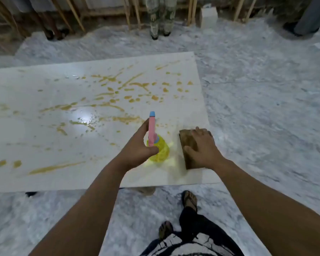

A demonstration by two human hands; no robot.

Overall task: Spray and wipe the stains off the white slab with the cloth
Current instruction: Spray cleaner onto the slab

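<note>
The white slab (44, 163) lies low over the floor, spattered with orange-yellow stains (118, 85) across its middle and far side. A spray bottle (160, 152) with a yellow body and a pink head with a blue tip stands upright near the slab's right front corner. My left hand (137, 145) is curled around its neck, thumb in front and fingers up along the pink head. To its right, my right hand (201, 146) lies flat on a brown folded cloth (187, 143) at the slab's right edge, thumb on the cloth's near half.
A wet, shiny patch (85, 117) reflects light mid-slab. The floor (266, 108) is mottled grey marble. My feet in sandals (189, 200) stand just before the slab's front edge. Wooden frames (129, 13), another person's legs (160, 19) and a white block (208, 16) are at the back.
</note>
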